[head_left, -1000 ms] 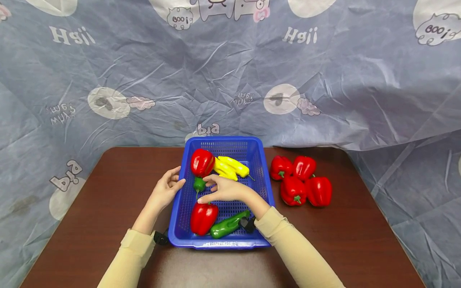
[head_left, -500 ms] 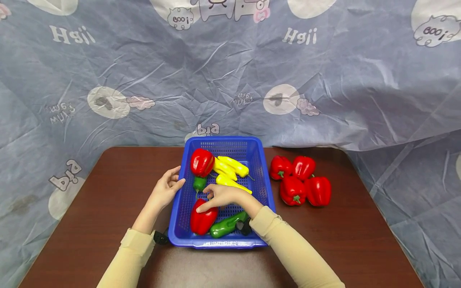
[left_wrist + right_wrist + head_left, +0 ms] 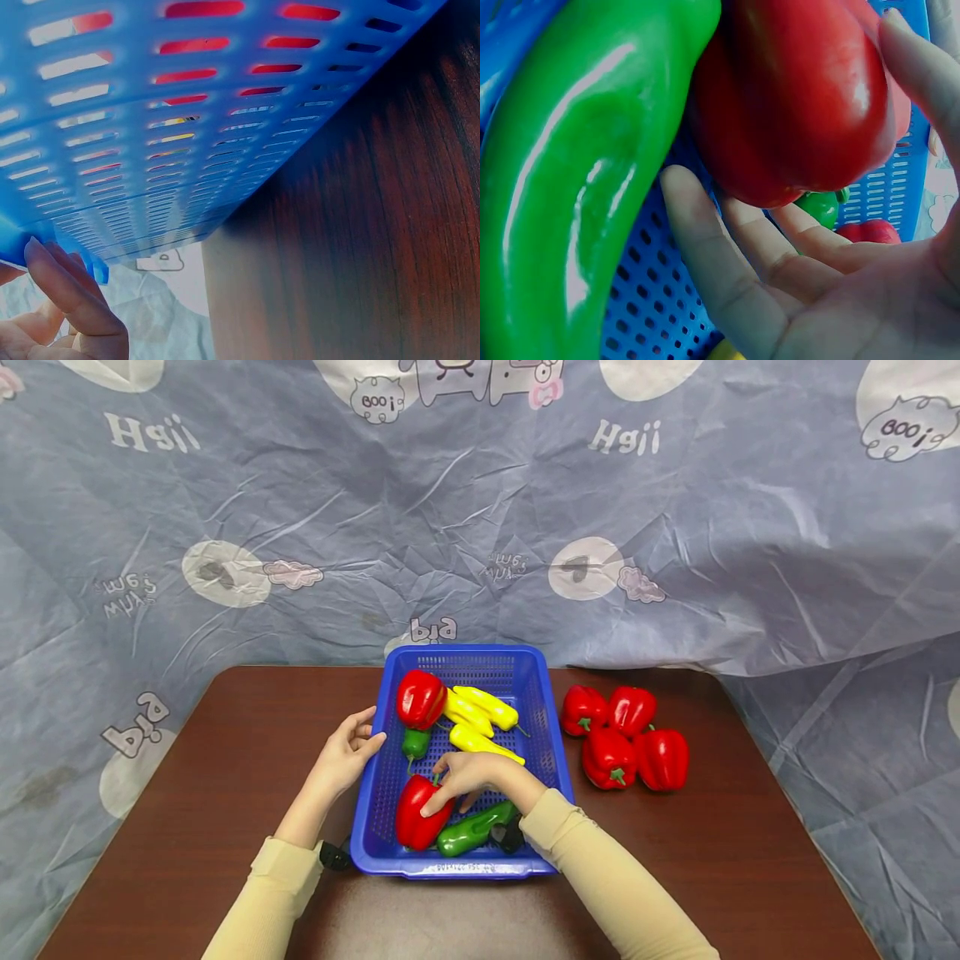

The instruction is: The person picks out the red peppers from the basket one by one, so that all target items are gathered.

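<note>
My left hand (image 3: 347, 758) grips the left rim of a blue plastic basket (image 3: 362, 827); the left wrist view shows curled fingers (image 3: 71, 292) at the rim, outside the slotted wall. Inside, my right hand (image 3: 476, 777) reaches around the near red bell pepper (image 3: 415, 823). Its thumb lies over the pepper's side, and its other fingers are spread behind and beside it. The right wrist view has a gap between the palm (image 3: 870, 307) and the pepper (image 3: 795, 97). Close beside lies a long green pepper (image 3: 468, 835), partly covered by the wrist camera.
Farther back in the basket are another red bell pepper (image 3: 420, 700), a small green pepper (image 3: 416, 743) and several yellow peppers (image 3: 486, 706). Several red bell peppers (image 3: 609, 756) stand on the brown table (image 3: 720, 860) right of the basket. A grey printed cloth (image 3: 465, 510) hangs behind.
My right hand has moved toward me, from beside the small green pepper to the near red bell pepper, uncovering a yellow pepper. My left hand stays on the rim.
</note>
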The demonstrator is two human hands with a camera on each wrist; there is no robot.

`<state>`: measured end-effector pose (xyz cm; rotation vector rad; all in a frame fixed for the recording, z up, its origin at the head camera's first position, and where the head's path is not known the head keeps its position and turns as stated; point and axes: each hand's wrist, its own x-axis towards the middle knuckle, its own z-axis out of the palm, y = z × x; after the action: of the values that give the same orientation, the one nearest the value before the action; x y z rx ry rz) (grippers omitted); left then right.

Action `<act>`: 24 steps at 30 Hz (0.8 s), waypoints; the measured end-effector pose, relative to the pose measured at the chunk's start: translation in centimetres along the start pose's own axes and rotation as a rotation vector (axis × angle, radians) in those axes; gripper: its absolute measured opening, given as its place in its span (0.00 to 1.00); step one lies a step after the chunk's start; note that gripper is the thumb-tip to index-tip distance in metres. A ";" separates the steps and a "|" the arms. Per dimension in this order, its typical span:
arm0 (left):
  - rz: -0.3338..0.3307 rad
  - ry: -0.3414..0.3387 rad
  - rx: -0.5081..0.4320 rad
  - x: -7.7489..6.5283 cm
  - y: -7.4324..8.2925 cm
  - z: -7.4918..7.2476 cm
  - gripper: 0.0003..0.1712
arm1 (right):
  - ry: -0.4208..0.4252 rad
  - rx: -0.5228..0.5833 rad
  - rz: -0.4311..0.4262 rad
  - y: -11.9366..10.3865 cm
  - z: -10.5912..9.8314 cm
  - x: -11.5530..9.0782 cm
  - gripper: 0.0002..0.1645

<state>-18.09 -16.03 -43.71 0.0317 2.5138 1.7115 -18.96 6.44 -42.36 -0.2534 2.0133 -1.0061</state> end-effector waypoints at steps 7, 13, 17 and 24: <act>-0.001 0.009 0.007 0.0 0.0 0.0 0.32 | 0.011 0.013 -0.045 0.3 -0.1 0.0 0.44; 0.005 0.011 0.007 0.1 -0.2 0.1 0.32 | 0.003 0.096 -0.090 0.0 -0.5 -0.4 0.45; 0.010 0.014 -0.002 0.2 -0.2 0.1 0.32 | -0.010 0.163 -0.116 -0.3 -0.8 -0.7 0.46; 0.022 0.027 -0.011 0.0 0.0 0.1 0.32 | 0.015 0.224 -0.168 -0.9 -1.3 -1.4 0.45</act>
<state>-18.11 -15.93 -43.77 0.0357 2.5316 1.7459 -19.24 7.29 -40.47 -0.2982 1.8963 -1.3320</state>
